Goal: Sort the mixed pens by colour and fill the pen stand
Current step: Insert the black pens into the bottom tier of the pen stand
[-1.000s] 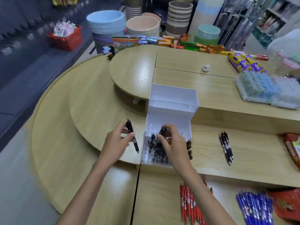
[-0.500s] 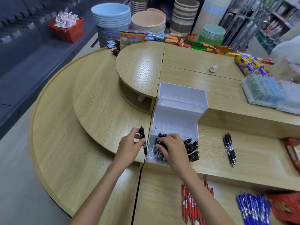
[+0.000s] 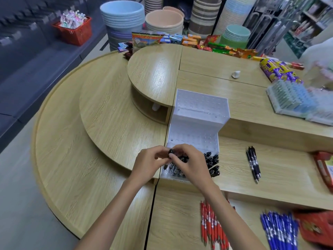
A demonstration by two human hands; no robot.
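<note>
Head view: left hand (image 3: 147, 165) has brought its pen (image 3: 170, 152) to right hand (image 3: 192, 164)

**Left hand brings its pen in to the stand**

A second ago the left hand (image 3: 147, 165) held the black pen (image 3: 170, 152) out in the open, well to the left of the pen stand (image 3: 198, 109), with most of the barrel showing. It has since moved right to the stand's front-left corner, and only the pen's top shows above curled fingers. The right hand (image 3: 192, 165), which had been spread over the pens already standing in the front rows, has drawn left to meet it. Its thumb and forefinger now seem to pinch the same pen, though the hands hide whether the tip sits in a hole yet.
</note>
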